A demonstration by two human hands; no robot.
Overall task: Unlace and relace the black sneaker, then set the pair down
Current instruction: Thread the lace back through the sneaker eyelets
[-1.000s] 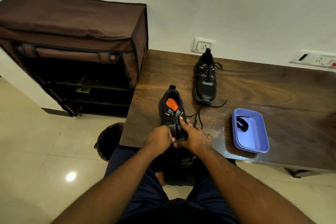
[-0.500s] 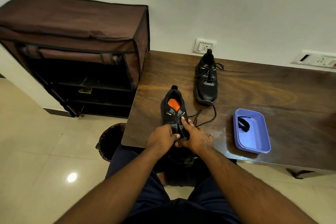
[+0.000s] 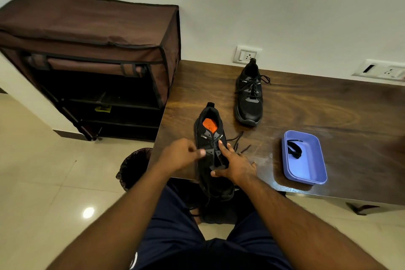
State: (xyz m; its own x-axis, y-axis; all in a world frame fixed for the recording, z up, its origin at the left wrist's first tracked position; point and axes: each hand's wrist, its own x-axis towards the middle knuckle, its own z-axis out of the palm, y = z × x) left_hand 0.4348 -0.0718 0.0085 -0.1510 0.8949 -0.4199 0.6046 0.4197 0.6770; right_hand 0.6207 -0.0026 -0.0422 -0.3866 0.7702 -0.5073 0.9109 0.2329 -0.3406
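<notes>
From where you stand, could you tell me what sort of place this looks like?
Probably a room in a home, perhaps a bedroom or entry corner. A fabric shoe rack stands against the wall beside a wooden table, wall sockets sit just above it, and the floor is glossy tile.

Both forearms extended forward, left hand (image 3: 182,154) curled in a pinching grip, right hand (image 3: 235,165) spread, forefinger extended

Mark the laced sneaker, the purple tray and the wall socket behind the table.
laced sneaker (image 3: 249,103), head view, on its toe-side upper below the laces.
purple tray (image 3: 306,166), head view, on the bare floor of the tray.
wall socket (image 3: 247,55), head view, on the white faceplate.
</notes>
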